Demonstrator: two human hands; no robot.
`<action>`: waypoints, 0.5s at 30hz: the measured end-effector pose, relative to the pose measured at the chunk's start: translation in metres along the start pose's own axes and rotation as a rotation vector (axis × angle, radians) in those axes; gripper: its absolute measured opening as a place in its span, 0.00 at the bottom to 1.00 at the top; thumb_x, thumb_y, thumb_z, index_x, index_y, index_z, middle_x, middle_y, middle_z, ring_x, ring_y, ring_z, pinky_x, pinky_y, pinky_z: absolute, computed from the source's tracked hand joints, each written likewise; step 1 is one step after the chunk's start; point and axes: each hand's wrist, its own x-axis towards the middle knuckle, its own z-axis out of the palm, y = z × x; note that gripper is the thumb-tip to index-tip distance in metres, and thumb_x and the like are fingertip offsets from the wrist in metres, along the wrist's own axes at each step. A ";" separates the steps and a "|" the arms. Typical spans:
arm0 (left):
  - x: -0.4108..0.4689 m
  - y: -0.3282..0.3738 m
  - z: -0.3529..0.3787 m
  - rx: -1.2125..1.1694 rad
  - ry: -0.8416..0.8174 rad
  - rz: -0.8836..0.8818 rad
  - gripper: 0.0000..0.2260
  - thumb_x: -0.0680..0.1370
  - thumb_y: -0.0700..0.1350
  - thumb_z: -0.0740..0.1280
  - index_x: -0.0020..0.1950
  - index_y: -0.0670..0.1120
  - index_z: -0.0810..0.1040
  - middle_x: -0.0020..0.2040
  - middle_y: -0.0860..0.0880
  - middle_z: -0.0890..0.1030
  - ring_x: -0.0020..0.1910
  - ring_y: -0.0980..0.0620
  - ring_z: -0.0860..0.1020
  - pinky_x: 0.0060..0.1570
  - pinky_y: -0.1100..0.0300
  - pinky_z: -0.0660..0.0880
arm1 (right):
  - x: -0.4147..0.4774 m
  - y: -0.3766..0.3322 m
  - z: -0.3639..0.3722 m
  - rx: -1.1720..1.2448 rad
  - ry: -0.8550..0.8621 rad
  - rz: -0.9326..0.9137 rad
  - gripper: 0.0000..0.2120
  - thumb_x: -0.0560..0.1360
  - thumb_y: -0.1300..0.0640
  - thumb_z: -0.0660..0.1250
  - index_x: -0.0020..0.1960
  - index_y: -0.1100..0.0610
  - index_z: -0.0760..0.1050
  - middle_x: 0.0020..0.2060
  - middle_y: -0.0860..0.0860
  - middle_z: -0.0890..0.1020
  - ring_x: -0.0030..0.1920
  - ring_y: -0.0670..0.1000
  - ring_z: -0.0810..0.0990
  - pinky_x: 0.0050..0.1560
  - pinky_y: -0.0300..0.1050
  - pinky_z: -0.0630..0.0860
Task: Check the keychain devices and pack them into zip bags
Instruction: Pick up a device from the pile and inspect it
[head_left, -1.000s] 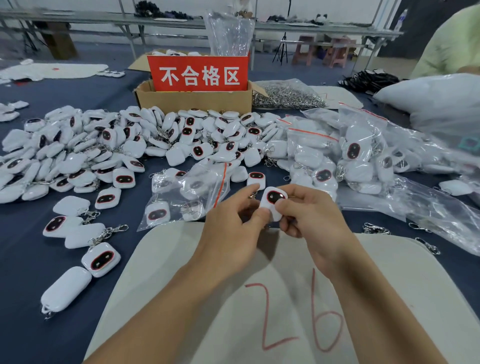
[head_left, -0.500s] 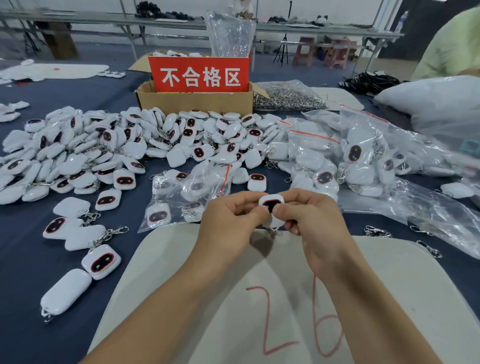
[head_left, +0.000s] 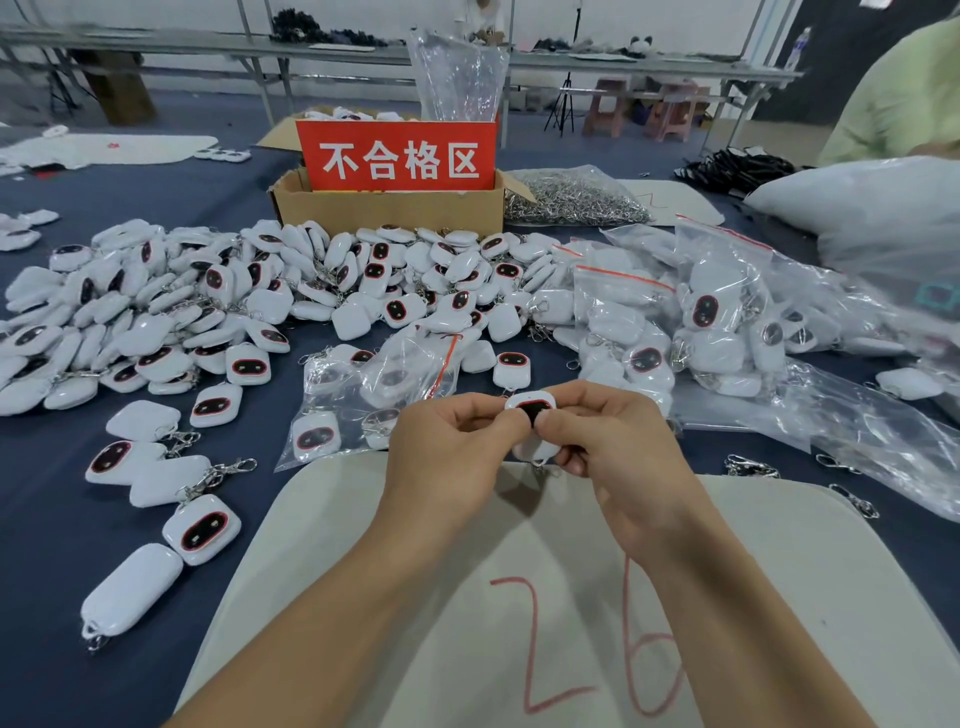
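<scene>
- The keychain device (head_left: 531, 402) turns from a tilted pose with its black face fully exposed to a level pose.
- The thumbs of the left hand (head_left: 447, 449) and the right hand (head_left: 621, 457) now meet over the face, covering most of it.
- The metal clip (head_left: 540, 469) now shows below the device.
</scene>
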 end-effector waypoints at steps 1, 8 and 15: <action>0.000 0.000 -0.001 0.011 0.021 0.001 0.04 0.72 0.48 0.76 0.39 0.58 0.88 0.31 0.56 0.83 0.30 0.60 0.77 0.34 0.70 0.73 | 0.000 0.000 0.000 -0.008 -0.006 0.001 0.10 0.73 0.72 0.68 0.44 0.62 0.85 0.31 0.53 0.83 0.28 0.43 0.74 0.29 0.33 0.69; 0.000 0.000 -0.001 -0.001 -0.004 -0.021 0.04 0.73 0.48 0.75 0.41 0.57 0.88 0.35 0.52 0.86 0.34 0.56 0.81 0.41 0.63 0.77 | 0.000 0.001 0.000 -0.026 -0.001 -0.007 0.09 0.74 0.72 0.68 0.46 0.61 0.84 0.32 0.52 0.82 0.28 0.43 0.74 0.29 0.33 0.69; 0.000 -0.003 -0.001 0.024 -0.053 0.004 0.05 0.76 0.50 0.72 0.45 0.54 0.89 0.40 0.52 0.88 0.44 0.52 0.87 0.50 0.55 0.80 | -0.002 0.000 -0.002 -0.058 -0.064 -0.076 0.17 0.72 0.76 0.68 0.54 0.58 0.84 0.41 0.54 0.85 0.37 0.47 0.78 0.37 0.36 0.73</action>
